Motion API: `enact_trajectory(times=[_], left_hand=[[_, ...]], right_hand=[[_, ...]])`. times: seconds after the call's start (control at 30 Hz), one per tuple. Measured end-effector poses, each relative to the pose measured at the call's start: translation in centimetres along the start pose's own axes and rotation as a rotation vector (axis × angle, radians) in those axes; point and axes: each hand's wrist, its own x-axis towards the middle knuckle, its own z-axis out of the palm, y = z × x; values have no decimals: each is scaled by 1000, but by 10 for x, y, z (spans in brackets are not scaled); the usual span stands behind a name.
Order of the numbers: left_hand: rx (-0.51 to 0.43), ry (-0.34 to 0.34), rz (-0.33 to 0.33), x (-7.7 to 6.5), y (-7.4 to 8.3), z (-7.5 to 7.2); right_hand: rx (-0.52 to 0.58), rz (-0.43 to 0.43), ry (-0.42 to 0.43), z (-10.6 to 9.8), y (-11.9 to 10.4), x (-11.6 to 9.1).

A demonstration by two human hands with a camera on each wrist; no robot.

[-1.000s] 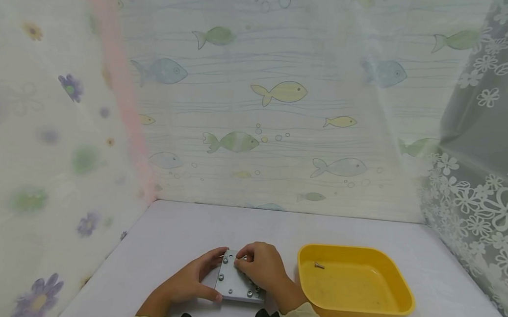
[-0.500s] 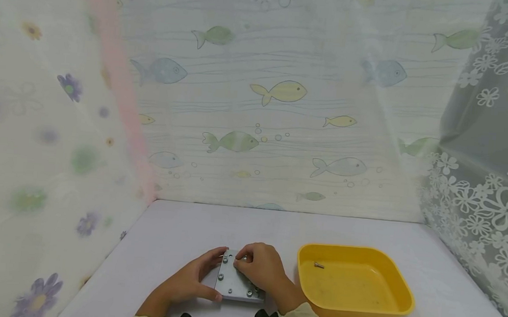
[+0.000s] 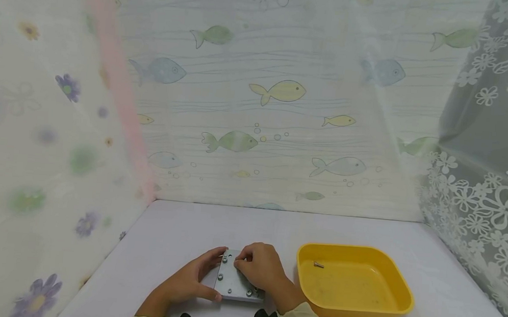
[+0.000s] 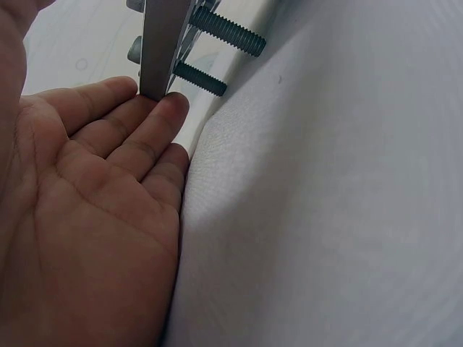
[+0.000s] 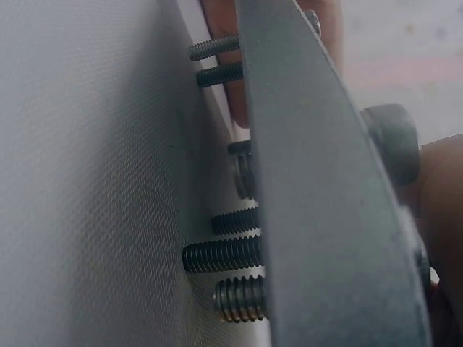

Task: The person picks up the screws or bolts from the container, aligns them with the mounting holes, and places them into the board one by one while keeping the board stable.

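Observation:
A grey metal plate (image 3: 237, 281) with several screws through it stands above the white table, screw heads up. My left hand (image 3: 190, 279) holds it at the left, fingers along the far left edge and thumb at the near left corner. Over the plate's upper right part, my right hand (image 3: 264, 269) pinches a screw between thumb and bent forefinger; the fingers mostly hide it. In the right wrist view, threaded shanks (image 5: 223, 254) stick out below the plate at differing lengths. The left wrist view shows the left fingers (image 4: 148, 148) against the plate's edge, beside two protruding shanks (image 4: 228, 32).
A yellow tray (image 3: 353, 315) stands right of the plate, close to the right forearm. One loose screw (image 3: 319, 264) lies inside it near the left wall. Patterned curtains (image 3: 281, 145) hang behind the table and on both sides.

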Motion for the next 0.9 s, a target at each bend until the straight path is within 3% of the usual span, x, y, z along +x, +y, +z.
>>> enact_trajectory(times=[0.47,0.77,0.9], left_hand=[[7,-3,-6,-1,1,0],[-5,-8,-7,-1,1,0],[-11,-17,11,-1,2,0]], right_hand=[[-38,5,-17,-3,-5,0],[-128,-9,-13,-7,-13,2],[-105,-14,-14,-13,-14,4]])
